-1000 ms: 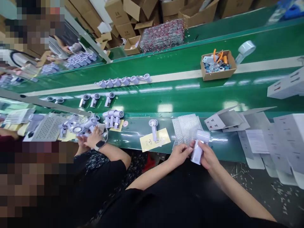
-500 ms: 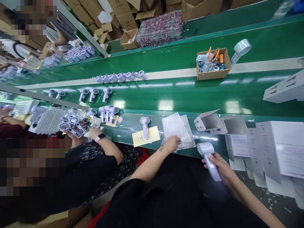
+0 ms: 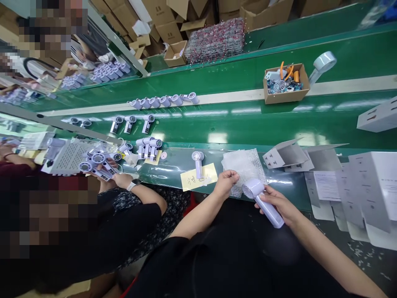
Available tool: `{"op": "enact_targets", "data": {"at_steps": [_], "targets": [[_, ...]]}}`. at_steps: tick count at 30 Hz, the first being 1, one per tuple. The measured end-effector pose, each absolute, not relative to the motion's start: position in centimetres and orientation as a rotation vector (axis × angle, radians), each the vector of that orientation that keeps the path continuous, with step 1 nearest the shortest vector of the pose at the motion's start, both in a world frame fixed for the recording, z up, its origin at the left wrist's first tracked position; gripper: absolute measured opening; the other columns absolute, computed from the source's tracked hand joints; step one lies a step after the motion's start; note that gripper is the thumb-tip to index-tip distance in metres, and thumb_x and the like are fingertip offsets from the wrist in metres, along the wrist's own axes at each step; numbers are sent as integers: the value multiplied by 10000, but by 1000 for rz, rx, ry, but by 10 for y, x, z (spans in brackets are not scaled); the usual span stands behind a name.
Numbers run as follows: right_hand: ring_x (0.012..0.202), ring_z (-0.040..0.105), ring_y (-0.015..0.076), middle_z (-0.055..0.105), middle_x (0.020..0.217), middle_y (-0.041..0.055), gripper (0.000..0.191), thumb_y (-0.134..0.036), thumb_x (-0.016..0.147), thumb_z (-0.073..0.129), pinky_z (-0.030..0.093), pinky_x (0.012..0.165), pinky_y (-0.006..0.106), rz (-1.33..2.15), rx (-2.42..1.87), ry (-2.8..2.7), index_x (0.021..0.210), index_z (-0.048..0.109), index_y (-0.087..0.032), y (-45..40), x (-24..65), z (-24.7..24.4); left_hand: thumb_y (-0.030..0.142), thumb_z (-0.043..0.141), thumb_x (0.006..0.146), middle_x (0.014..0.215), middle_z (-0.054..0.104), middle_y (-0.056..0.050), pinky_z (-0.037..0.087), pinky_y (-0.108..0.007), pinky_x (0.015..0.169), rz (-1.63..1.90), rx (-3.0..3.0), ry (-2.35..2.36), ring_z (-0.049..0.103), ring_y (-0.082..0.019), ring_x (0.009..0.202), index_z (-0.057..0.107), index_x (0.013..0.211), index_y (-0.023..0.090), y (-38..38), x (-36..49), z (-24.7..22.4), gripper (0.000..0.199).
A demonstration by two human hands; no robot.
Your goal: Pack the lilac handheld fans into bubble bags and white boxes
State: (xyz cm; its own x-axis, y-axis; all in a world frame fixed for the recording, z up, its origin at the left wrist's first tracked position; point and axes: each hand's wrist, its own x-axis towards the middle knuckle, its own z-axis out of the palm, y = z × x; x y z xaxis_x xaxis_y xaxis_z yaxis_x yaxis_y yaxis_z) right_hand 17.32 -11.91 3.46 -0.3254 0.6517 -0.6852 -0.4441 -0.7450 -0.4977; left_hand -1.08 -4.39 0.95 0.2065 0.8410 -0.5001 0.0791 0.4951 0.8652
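Note:
My right hand (image 3: 274, 201) is wrapped round the handle of a lavender handheld fan (image 3: 269, 210), whose round head points up and left. My left hand (image 3: 228, 182) pinches the edge of a clear bubble-wrap bag (image 3: 246, 163) lying on the bench edge. The fan's head is close to the bag's lower right corner, overlapping it in view. Left of the bag, another lavender fan (image 3: 199, 166) lies on a yellow paper note (image 3: 209, 174) with handwriting.
Open white boxes (image 3: 287, 155) and printed box sleeves (image 3: 355, 186) stand at the right. A carton of parts (image 3: 283, 98) sits on the green line (image 3: 242, 124). At left a co-worker's hands (image 3: 122, 181) hold several fans.
The fan in my right hand has moved left and up toward the bag. My left hand now lifts at the bag's edge, its fingers pinched. The view has shifted slightly.

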Motion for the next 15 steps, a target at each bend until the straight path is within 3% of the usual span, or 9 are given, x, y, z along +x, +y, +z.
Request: {"op": "enact_targets", "data": {"at_steps": [5, 10, 15], "targets": [[684, 661, 184, 631, 843, 11, 386, -279, 702, 709, 541, 513, 269, 1996, -1320, -227, 1034, 514, -239, -130, 159, 45, 266, 546, 783, 703, 552, -7, 408, -257, 713, 693, 1505, 1081, 516, -133, 725, 579, 725, 165, -57, -23, 30, 121], [686, 656, 171, 628, 942, -7, 483, -268, 692, 723, 542, 517, 266, 1925, -1377, -335, 1097, 461, -293, -127, 146, 60, 231, 437, 844, 694, 547, -36, 426, -292, 707, 745, 1839, 1052, 517, -155, 712, 565, 750, 173, -69, -29, 46, 169], [640, 647, 170, 625, 847, -27, 577, -218, 667, 726, 541, 502, 278, 1953, -1365, -283, 1155, 435, -319, -121, 144, 70, 178, 432, 806, 759, 563, -82, 428, -337, 755, 464, 2336, 714, 525, -209, 802, 608, 862, 180, -75, -35, 45, 185]]}}
